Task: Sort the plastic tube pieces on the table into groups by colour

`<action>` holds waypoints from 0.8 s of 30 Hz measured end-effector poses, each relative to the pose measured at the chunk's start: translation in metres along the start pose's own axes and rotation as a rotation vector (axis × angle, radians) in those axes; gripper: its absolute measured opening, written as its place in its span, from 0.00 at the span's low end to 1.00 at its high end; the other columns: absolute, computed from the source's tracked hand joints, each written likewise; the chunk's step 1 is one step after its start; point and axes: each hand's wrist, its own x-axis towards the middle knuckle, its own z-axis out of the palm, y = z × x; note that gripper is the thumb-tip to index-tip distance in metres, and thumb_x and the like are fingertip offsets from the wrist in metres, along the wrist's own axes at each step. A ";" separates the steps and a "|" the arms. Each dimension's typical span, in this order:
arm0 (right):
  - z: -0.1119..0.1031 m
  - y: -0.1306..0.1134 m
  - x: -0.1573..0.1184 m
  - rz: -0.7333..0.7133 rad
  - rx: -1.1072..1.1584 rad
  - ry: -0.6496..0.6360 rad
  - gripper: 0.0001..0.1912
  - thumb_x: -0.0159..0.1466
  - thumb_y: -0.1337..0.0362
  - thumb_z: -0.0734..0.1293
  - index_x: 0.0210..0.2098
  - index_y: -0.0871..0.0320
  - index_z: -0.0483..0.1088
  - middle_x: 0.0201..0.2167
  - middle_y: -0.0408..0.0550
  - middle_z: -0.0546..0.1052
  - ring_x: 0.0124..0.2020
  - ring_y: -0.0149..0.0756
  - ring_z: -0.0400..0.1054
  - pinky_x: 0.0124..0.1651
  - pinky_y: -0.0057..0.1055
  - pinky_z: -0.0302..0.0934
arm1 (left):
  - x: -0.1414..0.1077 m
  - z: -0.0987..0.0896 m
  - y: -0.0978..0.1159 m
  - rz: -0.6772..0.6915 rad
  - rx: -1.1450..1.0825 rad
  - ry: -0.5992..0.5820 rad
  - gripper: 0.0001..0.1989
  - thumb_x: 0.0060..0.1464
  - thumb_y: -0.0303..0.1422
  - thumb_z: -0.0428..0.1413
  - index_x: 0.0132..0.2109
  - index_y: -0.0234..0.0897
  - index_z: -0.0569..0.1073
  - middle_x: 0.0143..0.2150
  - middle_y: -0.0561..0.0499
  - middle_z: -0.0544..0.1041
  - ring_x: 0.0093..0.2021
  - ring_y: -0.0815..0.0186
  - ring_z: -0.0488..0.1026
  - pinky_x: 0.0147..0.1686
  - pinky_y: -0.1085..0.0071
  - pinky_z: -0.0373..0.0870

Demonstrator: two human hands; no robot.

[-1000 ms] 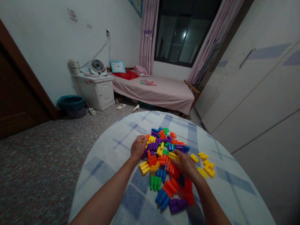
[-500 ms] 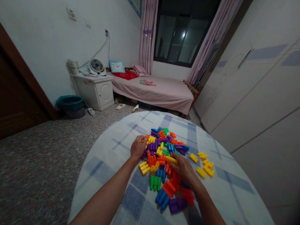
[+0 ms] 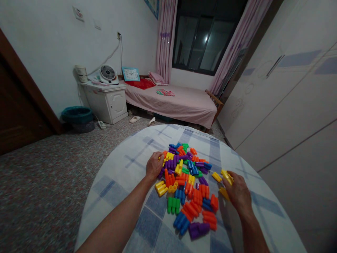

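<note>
On the left edge of a mixed pile of plastic building blocks (image 3: pixel 172 163), my left hand (image 3: pixel 154 166) has its fingers closed, with a bit of yellow block showing at the fingertips. My right hand (image 3: pixel 238 192) is right of the pile, its thumb and fingers closed on a yellow block (image 3: pixel 226 177). Two more yellow blocks, one (image 3: pixel 217 176) beside the fingertips and one (image 3: pixel 224 193) partly under the hand, lie there; the hand hides others. The blocks look like rows of joined bullet-shaped tubes. Nearer to me are orange blocks (image 3: pixel 197 196), a green block (image 3: pixel 173 205) and a purple block (image 3: pixel 199 230).
The round table has a blue-and-white checked cloth (image 3: pixel 116 189). Beyond it stand a bed (image 3: pixel 179 102), a white cabinet (image 3: pixel 116 105) with a fan (image 3: pixel 108 73), and a teal bin (image 3: pixel 77 117). A wardrobe (image 3: pixel 284 105) lines the right side.
My right hand has moved right, with a yellow block, from over the pile to the separate yellow blocks. Orange and blue blocks it covered now show. My left hand stays in place.
</note>
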 end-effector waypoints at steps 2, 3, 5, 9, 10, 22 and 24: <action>0.001 -0.005 -0.004 -0.023 -0.024 0.032 0.21 0.61 0.57 0.55 0.49 0.59 0.67 0.48 0.57 0.70 0.46 0.48 0.65 0.44 0.43 0.60 | 0.000 0.000 0.000 -0.003 -0.001 -0.007 0.14 0.60 0.35 0.44 0.41 0.37 0.73 0.43 0.47 0.74 0.44 0.64 0.72 0.46 0.68 0.67; 0.003 -0.012 -0.006 -0.060 -0.004 0.033 0.20 0.61 0.58 0.56 0.48 0.59 0.68 0.47 0.56 0.71 0.47 0.47 0.65 0.46 0.43 0.59 | 0.000 0.000 0.000 -0.005 0.000 -0.009 0.14 0.60 0.35 0.44 0.41 0.37 0.73 0.43 0.47 0.74 0.44 0.64 0.72 0.46 0.68 0.67; 0.007 -0.030 -0.012 -0.174 0.091 -0.018 0.17 0.61 0.60 0.58 0.45 0.58 0.69 0.44 0.54 0.73 0.46 0.44 0.65 0.49 0.41 0.58 | 0.000 0.001 -0.001 -0.007 0.002 -0.007 0.14 0.60 0.35 0.44 0.41 0.37 0.73 0.43 0.47 0.74 0.44 0.63 0.72 0.46 0.68 0.67; 0.018 -0.067 -0.027 -0.360 0.205 -0.243 0.15 0.61 0.60 0.59 0.45 0.56 0.71 0.42 0.51 0.74 0.46 0.40 0.66 0.50 0.36 0.57 | 0.001 0.002 -0.003 0.009 -0.004 0.001 0.14 0.59 0.35 0.44 0.41 0.38 0.73 0.42 0.48 0.74 0.43 0.64 0.72 0.46 0.68 0.67; 0.021 -0.074 -0.031 -0.365 0.179 -0.286 0.16 0.61 0.60 0.59 0.45 0.56 0.71 0.43 0.51 0.74 0.47 0.41 0.65 0.49 0.35 0.57 | 0.001 0.002 -0.003 0.012 -0.004 0.002 0.14 0.59 0.35 0.44 0.41 0.38 0.73 0.42 0.48 0.74 0.43 0.64 0.72 0.46 0.68 0.67; 0.023 -0.092 -0.042 -0.249 0.001 -0.327 0.15 0.62 0.61 0.59 0.45 0.55 0.72 0.42 0.52 0.74 0.47 0.43 0.65 0.45 0.37 0.54 | 0.001 0.002 -0.004 0.008 0.011 -0.003 0.14 0.60 0.35 0.44 0.41 0.38 0.73 0.42 0.48 0.74 0.43 0.64 0.72 0.44 0.69 0.67; 0.023 -0.092 -0.045 -0.276 0.011 -0.298 0.15 0.62 0.62 0.59 0.45 0.53 0.71 0.42 0.51 0.75 0.47 0.42 0.64 0.47 0.37 0.53 | 0.001 0.003 -0.005 0.009 0.011 -0.003 0.14 0.60 0.35 0.44 0.41 0.38 0.73 0.42 0.48 0.74 0.43 0.64 0.71 0.45 0.69 0.67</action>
